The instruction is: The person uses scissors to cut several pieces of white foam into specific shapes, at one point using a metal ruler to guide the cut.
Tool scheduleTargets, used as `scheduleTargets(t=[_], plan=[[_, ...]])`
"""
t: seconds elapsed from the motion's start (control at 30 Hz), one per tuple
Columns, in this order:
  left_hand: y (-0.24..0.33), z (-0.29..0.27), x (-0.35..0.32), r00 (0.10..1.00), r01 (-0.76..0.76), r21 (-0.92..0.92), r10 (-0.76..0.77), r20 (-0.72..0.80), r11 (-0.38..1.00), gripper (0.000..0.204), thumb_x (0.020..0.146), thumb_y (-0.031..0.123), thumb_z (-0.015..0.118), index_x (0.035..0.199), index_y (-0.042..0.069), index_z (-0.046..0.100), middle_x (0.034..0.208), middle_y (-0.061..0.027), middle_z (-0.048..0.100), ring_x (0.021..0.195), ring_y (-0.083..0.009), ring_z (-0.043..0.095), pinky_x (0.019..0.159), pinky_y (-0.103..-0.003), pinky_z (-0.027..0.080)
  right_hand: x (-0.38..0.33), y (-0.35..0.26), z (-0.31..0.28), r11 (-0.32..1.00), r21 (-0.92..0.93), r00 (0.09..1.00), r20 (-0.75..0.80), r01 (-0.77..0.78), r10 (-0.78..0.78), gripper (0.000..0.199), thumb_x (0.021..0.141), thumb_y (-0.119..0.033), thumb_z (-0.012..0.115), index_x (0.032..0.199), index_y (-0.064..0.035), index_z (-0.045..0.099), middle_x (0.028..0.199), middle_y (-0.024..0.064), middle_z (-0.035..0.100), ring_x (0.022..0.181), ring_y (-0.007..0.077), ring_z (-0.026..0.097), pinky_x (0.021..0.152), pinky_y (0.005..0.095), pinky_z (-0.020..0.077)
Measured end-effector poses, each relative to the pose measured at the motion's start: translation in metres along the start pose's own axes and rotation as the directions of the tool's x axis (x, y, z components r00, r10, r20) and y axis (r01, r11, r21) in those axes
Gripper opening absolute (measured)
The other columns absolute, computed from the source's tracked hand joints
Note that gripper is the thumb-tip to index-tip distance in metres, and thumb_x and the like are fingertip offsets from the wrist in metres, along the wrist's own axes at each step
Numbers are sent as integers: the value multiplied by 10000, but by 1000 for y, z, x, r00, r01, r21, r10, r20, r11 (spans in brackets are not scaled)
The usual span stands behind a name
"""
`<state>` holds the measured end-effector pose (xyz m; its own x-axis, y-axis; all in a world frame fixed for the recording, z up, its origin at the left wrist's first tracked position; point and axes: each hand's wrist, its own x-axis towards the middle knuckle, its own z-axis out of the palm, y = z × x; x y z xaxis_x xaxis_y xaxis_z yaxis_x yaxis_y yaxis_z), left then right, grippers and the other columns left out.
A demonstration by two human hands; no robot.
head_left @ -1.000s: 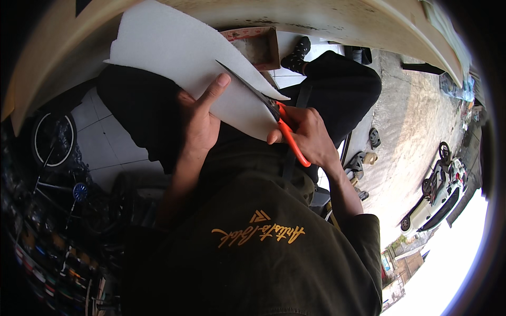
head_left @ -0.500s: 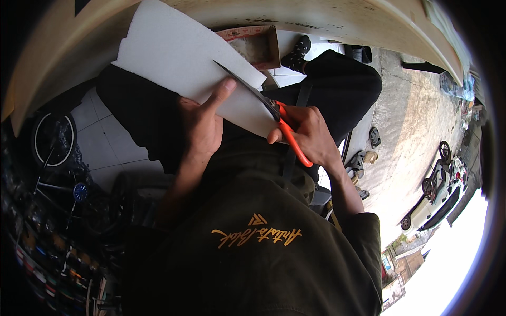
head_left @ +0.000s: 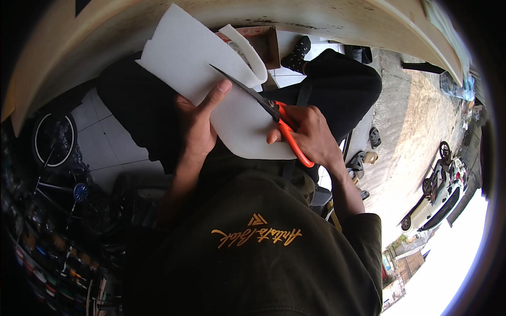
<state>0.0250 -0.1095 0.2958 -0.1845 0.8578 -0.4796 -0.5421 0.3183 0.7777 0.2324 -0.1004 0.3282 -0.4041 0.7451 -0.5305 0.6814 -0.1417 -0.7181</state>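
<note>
Head view, nearest first: a dark shirt is filling the lower part, its front bearing yellow lettering. Just beyond it, the right hand is gripping the scissors, its fingers closing around the orange handles. The left hand is pinching the white sheet, thumb lying on top near the dark blade and fingers mostly hidden beneath. The sheet itself is hanging over the lap between both hands, its near edge curving down toward the shirt and its far end rising away.

One blade is lying across the upper face, pointing up and left; the other is not showing clearly, so how wide they are standing I cannot tell. A narrow strip is curling up at the sheet's far right side; whether it is hanging on by an end is unclear. Judging by this, the cutting seems to be partly done, while the surface beyond the blade tip is showing no cut line, so some length appears to be remaining.

Farther off, black trousers are spreading to either side, a cardboard box is sitting behind the strip, and a white vehicle is standing outside.
</note>
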Motion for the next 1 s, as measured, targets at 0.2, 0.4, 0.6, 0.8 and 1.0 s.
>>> scheduleTargets(t=[0.2,0.4,0.6,0.8,1.0], plan=[[-7,6,-3,996,-89,-16,89,-8,996,375,755,30,758,1085,-19,587,1006,-97,627,917,-162,603,855,-313,467,1,2,-3,996,-84,998,59,26,-21,674,676,-641,713,950,-27,662,566,151,535,612,380,575,615,418,447],[-4,0,0,997,-73,-18,74,36,997,391,747,-6,756,1092,-32,575,1024,-107,624,938,-172,605,871,-326,470,-2,6,-2,987,-158,999,35,26,-20,742,655,-679,702,991,-19,651,591,128,575,652,344,627,652,420,469],[-10,2,-5,996,-87,13,87,36,996,376,755,7,750,1086,-38,579,1013,-110,630,939,-173,614,867,-328,480,0,2,-6,998,-63,995,93,26,-20,741,648,-672,712,956,-1,644,593,122,580,635,343,627,650,414,470],[-6,8,-5,997,-80,12,79,23,997,365,751,16,756,1069,-41,588,990,-107,637,912,-166,620,845,-317,488,2,1,-3,999,-31,998,64,9,-7,666,671,-626,729,893,-5,643,565,141,558,615,348,611,628,408,462],[-5,7,-8,998,-69,27,69,10,997,348,745,22,763,1049,-35,603,971,-103,642,882,-153,620,820,-307,487,-3,-1,-7,999,-46,995,93,-18,22,673,667,-625,734,899,1,643,557,146,547,616,356,603,629,409,457]])
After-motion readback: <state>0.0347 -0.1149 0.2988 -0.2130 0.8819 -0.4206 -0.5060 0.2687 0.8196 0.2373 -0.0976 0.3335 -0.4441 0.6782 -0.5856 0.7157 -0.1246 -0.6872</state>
